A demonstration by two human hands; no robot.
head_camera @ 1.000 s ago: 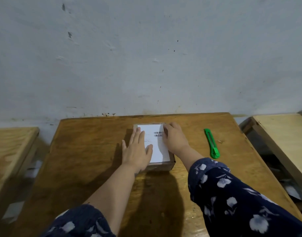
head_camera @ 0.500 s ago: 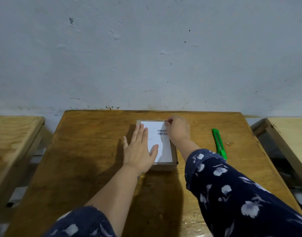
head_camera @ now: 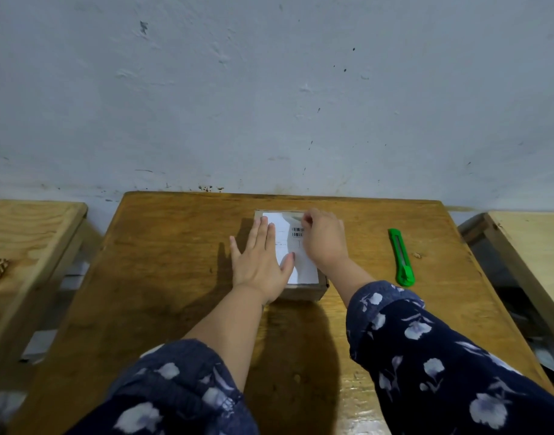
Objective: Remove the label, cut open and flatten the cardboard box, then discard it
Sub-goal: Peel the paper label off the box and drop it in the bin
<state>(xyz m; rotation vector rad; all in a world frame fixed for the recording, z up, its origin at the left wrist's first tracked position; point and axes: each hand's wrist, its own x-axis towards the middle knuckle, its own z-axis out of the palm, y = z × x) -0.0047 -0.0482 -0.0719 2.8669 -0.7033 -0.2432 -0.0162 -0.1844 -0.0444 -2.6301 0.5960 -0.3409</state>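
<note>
So the cardboard box (head_camera: 304,290) sits toward the back-middle of the wooden table (head_camera: 162,277), and everything hangs on the white label (head_camera: 288,243) covering its top. The label's long axis runs from the box's wall-side edge toward the person, so a peel started at the far edge would travel back along that length. The right hand (head_camera: 324,238) is the closer one to that edge, with fingers curled in at the label's far right corner. Looks like a pinch on the lifted corner, though I can't quite tell. The left hand (head_camera: 261,262) lies flat, fingers straight, pressing on the box's left side. A green utility knife (head_camera: 401,257) lies right of the box, untouched.
</note>
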